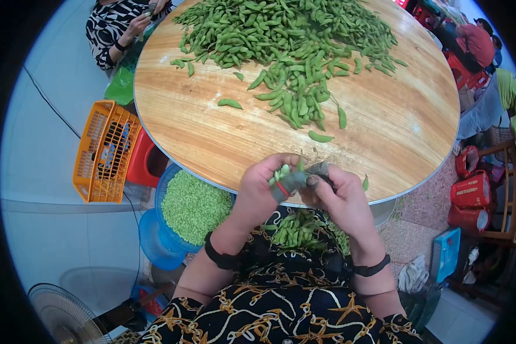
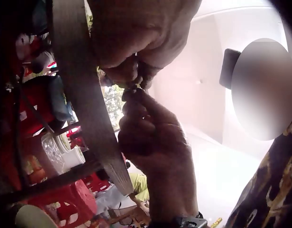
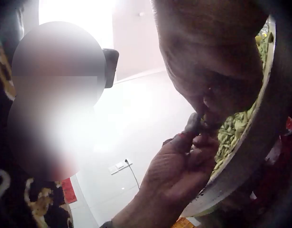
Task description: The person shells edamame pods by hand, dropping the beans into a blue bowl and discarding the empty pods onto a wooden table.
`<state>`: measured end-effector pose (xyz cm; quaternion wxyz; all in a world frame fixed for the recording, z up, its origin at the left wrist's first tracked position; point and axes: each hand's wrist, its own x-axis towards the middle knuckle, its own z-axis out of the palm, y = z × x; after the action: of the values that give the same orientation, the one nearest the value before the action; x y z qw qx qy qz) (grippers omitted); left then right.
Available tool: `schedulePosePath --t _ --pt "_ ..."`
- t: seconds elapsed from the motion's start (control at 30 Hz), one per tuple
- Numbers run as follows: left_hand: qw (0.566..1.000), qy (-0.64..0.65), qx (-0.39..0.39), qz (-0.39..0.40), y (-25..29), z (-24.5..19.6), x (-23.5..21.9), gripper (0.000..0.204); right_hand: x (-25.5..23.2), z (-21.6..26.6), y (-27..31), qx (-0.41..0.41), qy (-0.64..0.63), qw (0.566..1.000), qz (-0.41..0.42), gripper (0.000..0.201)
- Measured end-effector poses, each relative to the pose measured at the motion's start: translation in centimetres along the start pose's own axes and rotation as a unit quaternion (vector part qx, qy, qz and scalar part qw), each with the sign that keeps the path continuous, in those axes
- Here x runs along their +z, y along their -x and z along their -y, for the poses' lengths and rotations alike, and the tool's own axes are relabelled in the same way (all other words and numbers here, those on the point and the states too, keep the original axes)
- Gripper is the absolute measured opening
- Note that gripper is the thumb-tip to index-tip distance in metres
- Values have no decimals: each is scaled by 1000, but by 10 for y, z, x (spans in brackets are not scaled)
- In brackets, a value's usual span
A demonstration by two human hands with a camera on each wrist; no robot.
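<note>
Over the near table edge in the head view, my left hand holds several shelled green beans in its curled fingers. A green soybean pod sticks up between both hands, at the fingertips. Grey wrapping with a red band covers the left thumb. My right hand pinches at the pod with its thumb and a dark-wrapped finger. Both wrist views are dark; they show the fingertips meeting, the pod mostly hidden. Below the hands, unshelled pods lie in my lap.
A large heap of soybean pods covers the far part of the round wooden table. To the left stand a blue basin of shelled beans, an orange crate and a fan. Another person sits at far left.
</note>
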<state>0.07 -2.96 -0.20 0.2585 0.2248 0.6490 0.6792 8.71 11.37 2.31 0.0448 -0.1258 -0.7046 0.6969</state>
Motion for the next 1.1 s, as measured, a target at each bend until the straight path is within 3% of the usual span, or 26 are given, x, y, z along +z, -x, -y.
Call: schedulePosePath --t 0.07,0.13,0.2,0.27,0.33,0.37,0.5,0.57,0.73,0.8,0.87,0.9,0.93,0.97,1.0,1.03,1.07,1.1 --pt "974 213 -64 38 0 6 -5 29 -3 0 -1 34 -36 998 24 12" --pt "974 216 -64 36 1 5 -8 30 -8 -2 -4 33 -9 996 79 15" --pt "973 220 -63 31 2 0 -10 30 -15 6 -6 72 -24 996 44 15" --pt "997 -44 49 28 2 -11 -10 28 -15 10 -11 113 -39 993 7 16" --pt "993 -76 85 22 3 -10 -6 28 -9 9 -16 58 -72 996 1 15" --pt "986 -111 120 16 3 -10 -5 27 -6 4 -17 84 -135 986 40 15" --pt "971 -165 171 0 6 -13 -12 32 0 -4 -19 89 -167 979 72 14" --pt "917 -303 257 30 7 -14 -17 40 7 -6 -18 89 -188 976 69 14" --pt "914 -247 318 53 12 6 -27 43 16 -3 -12 122 -235 962 67 15" --pt "915 -228 329 56 12 7 -27 41 17 -3 -12 154 -313 932 95 14" --pt "906 -233 351 -24 13 4 -23 31 25 -2 -13 148 -334 927 84 14" --pt "907 -231 352 -26 13 6 -22 31 31 -1 -14 140 -356 921 75 15" --pt "929 -193 305 -82 14 9 -20 28 37 0 -16 141 -353 922 76 15" --pt "944 -153 256 -138 14 11 -21 25 42 2 -18 106 -257 958 72 15" --pt "944 -152 256 -142 14 10 -24 25 46 4 -18 71 -157 983 67 15" --pt "962 50 207 -171 14 9 -30 22 46 13 -17 4 50 994 102 15" --pt "937 250 151 -192 12 7 -38 19 43 14 -20 3 52 993 104 15" --pt "929 212 180 -245 13 5 -51 18 40 13 -25 -101 142 961 214 16"
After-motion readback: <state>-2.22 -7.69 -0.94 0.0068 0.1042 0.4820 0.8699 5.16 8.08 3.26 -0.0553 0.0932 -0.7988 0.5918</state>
